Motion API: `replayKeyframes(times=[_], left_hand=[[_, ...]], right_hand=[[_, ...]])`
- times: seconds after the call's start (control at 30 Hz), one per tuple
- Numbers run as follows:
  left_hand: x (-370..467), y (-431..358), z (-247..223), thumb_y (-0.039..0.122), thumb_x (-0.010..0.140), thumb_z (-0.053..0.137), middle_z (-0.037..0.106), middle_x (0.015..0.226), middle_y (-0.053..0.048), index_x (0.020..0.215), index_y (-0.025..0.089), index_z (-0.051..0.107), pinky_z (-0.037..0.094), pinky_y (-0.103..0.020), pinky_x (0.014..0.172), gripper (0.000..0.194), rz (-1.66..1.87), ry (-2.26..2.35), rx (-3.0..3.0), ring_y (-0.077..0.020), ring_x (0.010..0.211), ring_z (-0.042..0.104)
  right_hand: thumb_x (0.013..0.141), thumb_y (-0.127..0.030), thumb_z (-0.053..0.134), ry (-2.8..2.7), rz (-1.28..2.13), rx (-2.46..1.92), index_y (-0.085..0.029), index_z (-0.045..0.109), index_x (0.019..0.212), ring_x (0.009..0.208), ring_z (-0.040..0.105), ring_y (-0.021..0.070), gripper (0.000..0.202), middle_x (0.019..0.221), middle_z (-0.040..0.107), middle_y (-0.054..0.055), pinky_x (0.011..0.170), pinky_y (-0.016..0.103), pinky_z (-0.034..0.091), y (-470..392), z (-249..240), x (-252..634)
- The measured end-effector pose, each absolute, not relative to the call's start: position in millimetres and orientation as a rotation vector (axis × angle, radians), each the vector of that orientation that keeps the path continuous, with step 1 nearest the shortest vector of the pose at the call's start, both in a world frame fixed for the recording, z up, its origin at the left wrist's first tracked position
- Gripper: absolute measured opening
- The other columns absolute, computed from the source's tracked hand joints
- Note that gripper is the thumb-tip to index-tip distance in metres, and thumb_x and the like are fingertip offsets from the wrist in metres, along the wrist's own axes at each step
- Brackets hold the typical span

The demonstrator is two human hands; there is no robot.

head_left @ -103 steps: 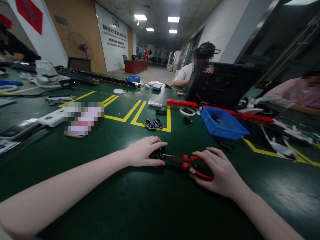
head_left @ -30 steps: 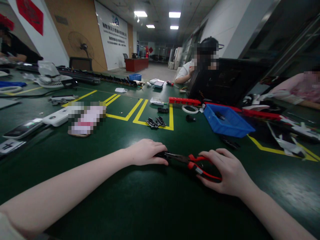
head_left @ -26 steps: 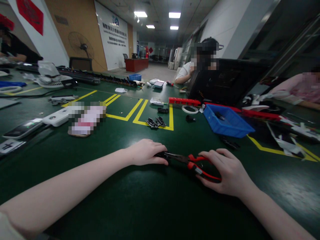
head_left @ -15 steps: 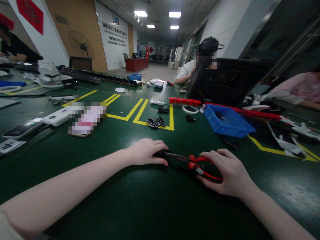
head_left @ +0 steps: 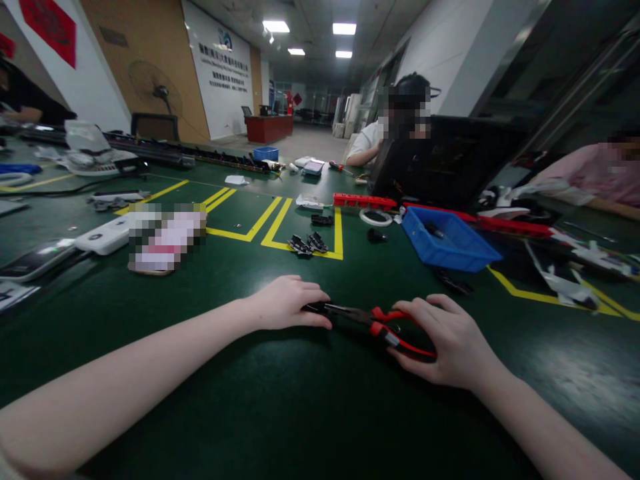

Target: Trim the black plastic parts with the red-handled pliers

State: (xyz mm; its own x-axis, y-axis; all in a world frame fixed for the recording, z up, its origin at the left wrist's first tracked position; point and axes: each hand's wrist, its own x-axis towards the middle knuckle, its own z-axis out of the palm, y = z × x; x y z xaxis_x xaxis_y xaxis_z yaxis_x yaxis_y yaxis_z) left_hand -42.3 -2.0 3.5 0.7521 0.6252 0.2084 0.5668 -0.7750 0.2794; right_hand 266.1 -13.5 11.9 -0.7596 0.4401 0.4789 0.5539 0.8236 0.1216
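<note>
My left hand [head_left: 290, 303] pinches a small black part [head_left: 316, 307] between thumb and fingers, low over the green table. Most of the part is hidden by the fingers, so its kind does not show. Wrapped around the red-handled long-nose pliers [head_left: 377, 322] is my right hand [head_left: 445, 340]. The pliers' jaws point left and meet the right end of the black part; whether they grip it I cannot make out. Beyond my hands, several black clip-like pieces [head_left: 309, 244] lie near a yellow tape corner, with another black piece [head_left: 321, 219] behind them.
A blue bin [head_left: 447, 243] with a dark item in it stands to the right. A phone [head_left: 170, 243] and a white device [head_left: 113, 232] lie on the left. Behind are a tape roll [head_left: 376, 217], a red strip [head_left: 364, 200] and a large black panel [head_left: 445, 163], with a person behind it.
The whole view has shifted slightly, so everything appears a little further left. My hands, the black part and the pliers keep nearly the same arrangement.
</note>
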Motion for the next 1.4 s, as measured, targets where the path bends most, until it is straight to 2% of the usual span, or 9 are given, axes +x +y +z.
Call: replayKeyframes(times=[0.33, 0.6, 0.9, 1.17, 1.33, 1.4], left_hand=[[-42, -2, 4, 0.051, 0.090, 0.058, 0.065, 0.091, -0.002, 0.106, 0.018, 0.062, 0.041, -0.027, 0.071, 0.037, 0.439, 0.944, 2.702, -0.0166, 0.075, 0.060], [-43, -4, 4, 0.050, 0.087, 0.062, 0.063, 0.098, -0.003, 0.115, 0.019, 0.058, 0.043, -0.028, 0.070, 0.042, 0.442, 0.964, 2.712, -0.0178, 0.079, 0.061], [-42, -4, 3, 0.048, 0.089, 0.060, 0.059, 0.106, -0.006, 0.121, 0.021, 0.058, 0.046, -0.031, 0.073, 0.042, 0.445, 0.975, 2.731, -0.0211, 0.089, 0.060], [-41, -3, 4, 0.045, 0.091, 0.058, 0.058, 0.109, -0.008, 0.122, 0.020, 0.060, 0.049, -0.035, 0.079, 0.039, 0.465, 0.987, 2.736, -0.0229, 0.095, 0.058], [-42, -2, 1, 0.040, 0.089, 0.063, 0.058, 0.111, -0.008, 0.123, 0.020, 0.059, 0.052, -0.036, 0.079, 0.040, 0.514, 1.019, 2.640, -0.0224, 0.097, 0.058], [-43, -2, 0, 0.040, 0.088, 0.065, 0.060, 0.111, -0.007, 0.118, 0.019, 0.061, 0.054, -0.035, 0.079, 0.037, 0.568, 1.035, 2.562, -0.0211, 0.096, 0.059]], right_hand=[[0.074, -0.040, 0.065, -2.565, -0.341, -0.754, -0.016, 0.053, 0.112, 0.076, 0.065, 0.0225, 0.046, 0.094, 0.069, 0.010, 0.078, 0.041, 0.046, -12, 9, 268], [0.074, -0.041, 0.066, -2.573, -0.278, -0.793, -0.018, 0.055, 0.113, 0.076, 0.064, 0.0220, 0.047, 0.095, 0.070, 0.008, 0.078, 0.041, 0.046, -13, 10, 269], [0.074, -0.040, 0.067, -2.530, -0.501, -0.775, -0.017, 0.056, 0.122, 0.084, 0.064, 0.0249, 0.054, 0.096, 0.069, 0.009, 0.085, 0.045, 0.044, -12, 15, 274], [0.076, -0.039, 0.067, -2.492, -0.556, -0.819, -0.019, 0.050, 0.128, 0.090, 0.064, 0.0258, 0.058, 0.103, 0.067, 0.010, 0.093, 0.048, 0.042, -8, 14, 277], [0.077, -0.039, 0.067, -2.373, -0.562, -0.947, -0.023, 0.046, 0.130, 0.094, 0.064, 0.0297, 0.060, 0.107, 0.066, 0.010, 0.092, 0.051, 0.043, -8, 16, 283], [0.077, -0.039, 0.068, -2.359, -0.562, -0.976, -0.024, 0.046, 0.130, 0.094, 0.064, 0.0300, 0.060, 0.107, 0.066, 0.010, 0.091, 0.051, 0.043, -8, 16, 284]])
